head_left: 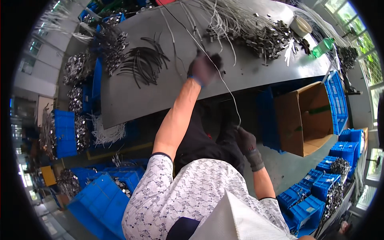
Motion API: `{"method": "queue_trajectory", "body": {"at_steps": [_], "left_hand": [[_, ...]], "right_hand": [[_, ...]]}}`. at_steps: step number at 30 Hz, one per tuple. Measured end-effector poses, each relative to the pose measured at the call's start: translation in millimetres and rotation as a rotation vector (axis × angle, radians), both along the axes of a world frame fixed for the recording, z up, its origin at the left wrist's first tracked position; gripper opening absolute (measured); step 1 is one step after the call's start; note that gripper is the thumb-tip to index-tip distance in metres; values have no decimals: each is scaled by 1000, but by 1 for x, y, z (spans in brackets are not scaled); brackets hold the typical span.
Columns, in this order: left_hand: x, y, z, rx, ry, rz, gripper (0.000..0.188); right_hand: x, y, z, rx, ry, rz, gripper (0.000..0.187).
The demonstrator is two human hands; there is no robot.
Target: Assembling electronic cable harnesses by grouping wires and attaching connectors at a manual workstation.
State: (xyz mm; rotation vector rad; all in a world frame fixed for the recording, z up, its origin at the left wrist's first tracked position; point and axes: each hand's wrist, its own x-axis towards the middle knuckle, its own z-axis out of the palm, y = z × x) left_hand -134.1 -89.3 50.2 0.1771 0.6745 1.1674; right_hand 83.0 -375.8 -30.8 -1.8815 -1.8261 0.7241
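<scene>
A thin light-grey cable (232, 96) runs from the far table edge past my left hand and down to my right hand. My right hand (247, 145), in a dark knitted glove, is closed around its lower end, off the table's near edge. My left hand (204, 69), also gloved, is over the middle of the table with its fingers curled beside the cable. The fingers are slightly blurred, and whatever is in them is hidden. Left of it, black tube pieces (142, 64) lie spread on the grey metal table (128, 102).
A heap of small metal-ended connectors (264, 42) and cable bundles covers the far right, by a tub (301, 26) and a green bottle (323, 47). A cardboard box (290, 124) stands right of my legs. Blue crates (66, 134) with cable parts stand on both sides.
</scene>
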Motion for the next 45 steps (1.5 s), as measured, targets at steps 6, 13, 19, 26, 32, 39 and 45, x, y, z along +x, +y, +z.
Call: {"method": "queue_trajectory", "body": {"at_steps": [6,13,19,26,32,39,45], "left_hand": [[-49,46,-15,151,206,465,27],[-32,-6,5,259,547,-168,16],[5,-59,-75,1602,1924,-110,18],[21,-95,-25,512,952,-72,22],[-4,-65,-9,258,643,-212,30],[43,-116,-23,410,502,-481,28],[51,-118,-27,513,575,-450,25]], "right_hand": [[59,-82,-58,-107,-211,97,25],[38,-40,-26,-101,135,-104,24],[19,29,-11,168,-58,75,25],[11,38,30,172,-100,-93,20],[-5,-10,41,194,231,-221,18],[-27,44,73,102,515,-198,19],[-27,65,72,141,610,-132,19]]}}
